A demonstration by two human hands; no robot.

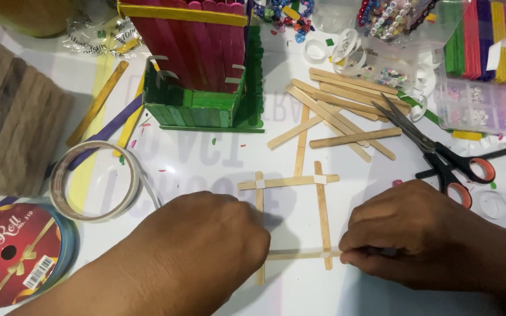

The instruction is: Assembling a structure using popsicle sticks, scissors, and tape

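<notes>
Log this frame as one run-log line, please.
left hand: resting on stick frame | right hand: pinching frame's lower right joint | nearby: scissors, loose sticks, tape roll

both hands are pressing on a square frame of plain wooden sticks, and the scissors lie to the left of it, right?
Not quite: the scissors lie to the right of the stick frame, not the left. The head view shows both the left hand and right hand on the frame.
</notes>
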